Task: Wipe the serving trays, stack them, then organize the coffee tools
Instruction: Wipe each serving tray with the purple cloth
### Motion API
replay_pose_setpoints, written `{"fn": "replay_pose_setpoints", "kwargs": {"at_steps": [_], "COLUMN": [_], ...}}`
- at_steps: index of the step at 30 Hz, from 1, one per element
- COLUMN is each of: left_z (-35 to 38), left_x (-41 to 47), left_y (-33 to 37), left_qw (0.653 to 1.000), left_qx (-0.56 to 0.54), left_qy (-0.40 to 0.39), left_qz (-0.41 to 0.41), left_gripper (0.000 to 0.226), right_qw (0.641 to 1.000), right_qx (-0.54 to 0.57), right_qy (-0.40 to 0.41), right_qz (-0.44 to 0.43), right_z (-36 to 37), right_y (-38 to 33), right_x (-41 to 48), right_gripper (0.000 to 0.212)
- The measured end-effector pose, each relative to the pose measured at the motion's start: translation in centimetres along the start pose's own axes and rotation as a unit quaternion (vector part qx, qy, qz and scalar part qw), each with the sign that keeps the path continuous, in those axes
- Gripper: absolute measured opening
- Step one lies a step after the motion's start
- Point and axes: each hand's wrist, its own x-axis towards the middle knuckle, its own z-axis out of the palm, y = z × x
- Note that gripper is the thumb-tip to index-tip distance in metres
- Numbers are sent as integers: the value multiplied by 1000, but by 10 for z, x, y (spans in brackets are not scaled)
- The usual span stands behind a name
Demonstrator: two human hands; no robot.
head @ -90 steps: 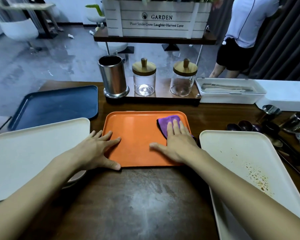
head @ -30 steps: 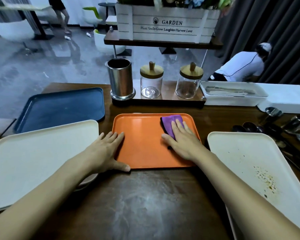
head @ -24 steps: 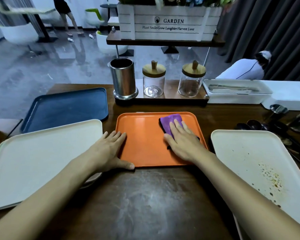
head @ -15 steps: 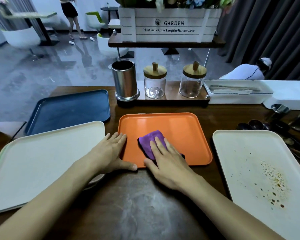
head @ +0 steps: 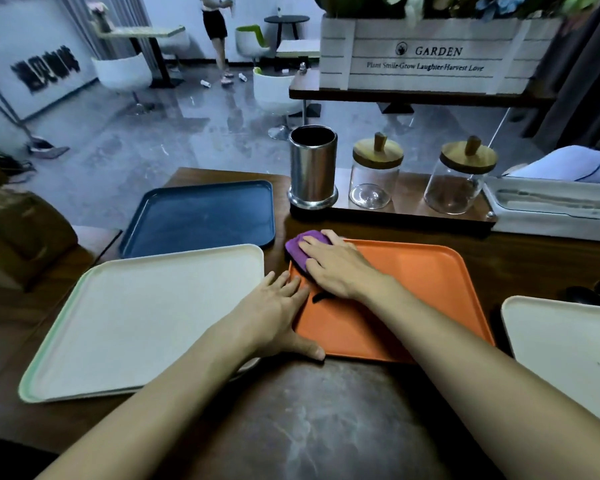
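An orange tray [head: 420,292] lies in front of me on the dark wooden table. My right hand [head: 336,263] presses a purple cloth [head: 300,247] flat against the tray's far left corner, fingers straight. My left hand [head: 278,313] rests open on the tray's left edge, thumb along its near rim. A cream tray [head: 146,317] lies to the left, a dark blue tray [head: 201,216] behind it. Another cream tray [head: 565,351] shows at the right edge.
Behind the orange tray a wooden base carries a steel cylinder [head: 312,168] and two glass jars with wooden lids [head: 374,174] [head: 459,178]. A white container [head: 551,209] stands at the back right. Dark spoons [head: 593,294] lie at the far right. A person stands far back.
My right hand slid the purple cloth from the tray's far right, through its near middle, to its far left corner. My left hand stayed on the tray's left edge. The view turned left.
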Motion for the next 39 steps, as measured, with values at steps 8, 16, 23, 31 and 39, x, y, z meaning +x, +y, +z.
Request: {"fn": "replay_pose_setpoints", "kwargs": {"at_steps": [8,16,23,31,39], "left_z": [3,3,3,2,-1], "left_x": [-2,-2,-1,-2,-3], "left_y": [-1,-2,-2,-1,0], "left_qw": [1000,1000,1000,1000,1000], "left_qx": [-4,-18,-21,-13,-13], "left_qy": [4,7,7,4,-10], "left_qz": [-5,-10,-9,-7,-16], "left_gripper": [129,128,128,128,128], "right_qw": [990,978,989,995,988], "right_qx": [-116,-91,-34,-49,-72], "right_qy": [49,121,138,74,65], "right_qz": [62,144,41,47,117], "right_z": [8,25,27,13,3], "right_y": [-12,12,26,-1,2], "right_x": [-5,-25,-28,-1,1], "right_gripper": [56,54,52,52,52]}}
